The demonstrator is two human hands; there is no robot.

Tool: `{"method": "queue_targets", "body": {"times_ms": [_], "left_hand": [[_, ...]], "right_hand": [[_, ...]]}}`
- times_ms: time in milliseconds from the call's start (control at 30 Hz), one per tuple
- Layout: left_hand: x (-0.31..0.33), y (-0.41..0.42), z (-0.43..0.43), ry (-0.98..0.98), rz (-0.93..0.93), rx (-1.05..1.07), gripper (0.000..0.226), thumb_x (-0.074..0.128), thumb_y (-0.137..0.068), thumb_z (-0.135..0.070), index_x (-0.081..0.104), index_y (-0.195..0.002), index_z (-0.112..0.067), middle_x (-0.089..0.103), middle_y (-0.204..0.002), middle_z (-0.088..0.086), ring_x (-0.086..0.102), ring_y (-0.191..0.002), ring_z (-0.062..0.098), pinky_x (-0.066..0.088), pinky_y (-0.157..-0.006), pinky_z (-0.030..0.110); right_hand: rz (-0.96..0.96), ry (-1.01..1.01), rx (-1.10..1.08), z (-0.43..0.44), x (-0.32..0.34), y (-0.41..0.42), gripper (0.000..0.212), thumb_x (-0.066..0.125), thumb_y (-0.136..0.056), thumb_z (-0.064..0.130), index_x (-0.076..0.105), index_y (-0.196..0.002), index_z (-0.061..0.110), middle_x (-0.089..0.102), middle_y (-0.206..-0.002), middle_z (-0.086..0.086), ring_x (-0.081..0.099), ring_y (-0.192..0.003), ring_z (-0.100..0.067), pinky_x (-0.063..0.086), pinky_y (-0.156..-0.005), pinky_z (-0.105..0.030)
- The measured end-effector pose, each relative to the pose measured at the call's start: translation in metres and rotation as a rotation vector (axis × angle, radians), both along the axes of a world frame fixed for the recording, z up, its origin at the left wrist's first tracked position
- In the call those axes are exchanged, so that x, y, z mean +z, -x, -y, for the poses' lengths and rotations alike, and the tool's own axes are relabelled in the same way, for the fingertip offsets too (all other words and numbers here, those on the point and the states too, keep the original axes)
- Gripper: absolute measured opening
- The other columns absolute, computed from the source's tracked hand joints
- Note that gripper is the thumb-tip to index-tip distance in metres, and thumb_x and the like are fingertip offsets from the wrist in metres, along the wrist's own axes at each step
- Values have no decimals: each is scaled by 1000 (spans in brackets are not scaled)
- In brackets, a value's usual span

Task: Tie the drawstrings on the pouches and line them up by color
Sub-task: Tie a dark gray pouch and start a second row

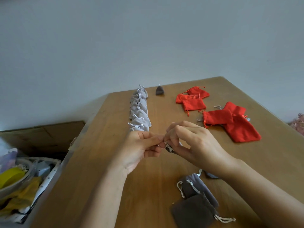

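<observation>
Above the middle of the wooden table (105, 162), my left hand (141, 150) and my right hand (189, 145) meet and pinch the drawstrings of a small dark grey pouch (169, 148), mostly hidden between my fingers. A row of several tied light grey pouches (139, 111) runs away from me at centre left. One tied dark grey pouch (159, 91) stands at the far end beside that row. Loose dark grey pouches (195, 201) lie near me under my right forearm. Red pouches (191, 98) and more red pouches (233, 122) lie scattered at the right.
A cardboard box (42, 134) stands on the floor left of the table. Below it sits a basket (41, 178) with a bowl and yellow cloth. Something pink (298, 123) shows past the table's right edge. A plain wall rises behind.
</observation>
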State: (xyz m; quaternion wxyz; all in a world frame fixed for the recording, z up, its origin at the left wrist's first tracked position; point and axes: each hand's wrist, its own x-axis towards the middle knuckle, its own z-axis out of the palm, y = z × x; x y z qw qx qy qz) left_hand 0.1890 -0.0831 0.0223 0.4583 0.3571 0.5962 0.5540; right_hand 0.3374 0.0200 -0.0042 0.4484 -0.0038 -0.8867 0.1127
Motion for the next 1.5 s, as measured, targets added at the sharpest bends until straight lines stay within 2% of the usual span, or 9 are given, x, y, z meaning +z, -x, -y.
{"method": "queue_targets", "body": {"times_ms": [100, 267, 367, 433, 533, 1000, 1200, 1300, 1500], "left_hand": [[2, 1, 1, 50, 26, -8, 13, 70, -69, -19, 69, -61, -8, 63, -59, 5, 54, -45, 7, 46, -43, 16], [6, 0, 2, 102, 51, -71, 17, 69, -62, -23, 67, -48, -14, 58, -53, 1, 49, -42, 5, 41, -40, 14], [6, 2, 3, 87, 102, -92, 16, 67, -66, -17, 69, -51, -13, 59, -54, 2, 51, -43, 5, 43, -41, 14], [4, 4, 3, 51, 126, -88, 15, 65, -71, -10, 74, -59, -11, 63, -58, 5, 55, -45, 6, 46, -43, 15], [4, 4, 4, -5, 91, -77, 12, 66, -70, -3, 77, -73, -6, 68, -65, 8, 60, -51, 8, 51, -50, 17], [7, -10, 5, -241, -151, 0, 7, 74, -60, -8, 77, -64, -13, 64, -53, 3, 57, -48, 9, 47, -51, 17], [5, -9, 5, -313, -308, 36, 4, 75, -67, -17, 77, -70, -18, 64, -55, -2, 55, -50, 8, 47, -52, 19], [4, -10, 4, -308, -278, 57, 5, 73, -70, -21, 77, -72, -19, 64, -59, -4, 54, -54, 7, 47, -54, 20], [2, -11, 2, -319, -304, 98, 6, 72, -73, -21, 76, -76, -19, 64, -62, -2, 53, -55, 8, 47, -54, 21]], "right_hand": [[-2, -11, 47, 2, -3, 3, 24, 56, -90, -6, 44, -75, 9, 63, -77, -7, 62, -79, -32, 48, -94, -29], [-62, -63, 101, 7, -5, 4, 29, 54, -93, -3, 37, -83, 18, 62, -79, -9, 61, -89, -27, 39, -107, -28], [-64, -49, 79, 9, -6, 4, 34, 58, -90, -7, 36, -83, 18, 61, -78, -10, 63, -77, -30, 48, -99, -33], [-66, -20, 22, 8, -6, 4, 36, 60, -87, -7, 35, -80, 17, 62, -77, -8, 61, -69, -29, 53, -76, -36], [-67, -2, -5, 5, -4, 2, 34, 61, -88, -3, 35, -79, 17, 62, -77, -6, 58, -66, -25, 47, -60, -31], [-163, 155, 10, 10, 3, -3, 28, 65, -88, 3, 42, -74, 8, 65, -84, -1, 61, -71, -15, 48, -61, -28], [-100, 864, 194, 8, 12, -4, 23, 74, -81, 12, 53, -80, 4, 68, -80, -9, 67, -73, -23, 55, -70, -32], [-71, 1075, 270, 4, 16, -6, 18, 63, -80, 15, 64, -93, 3, 73, -82, -5, 69, -78, -13, 54, -73, -22], [103, 820, 114, 2, 17, -10, 29, 74, -74, 24, 74, -101, 14, 75, -87, 5, 71, -84, -9, 56, -78, -22]]}}
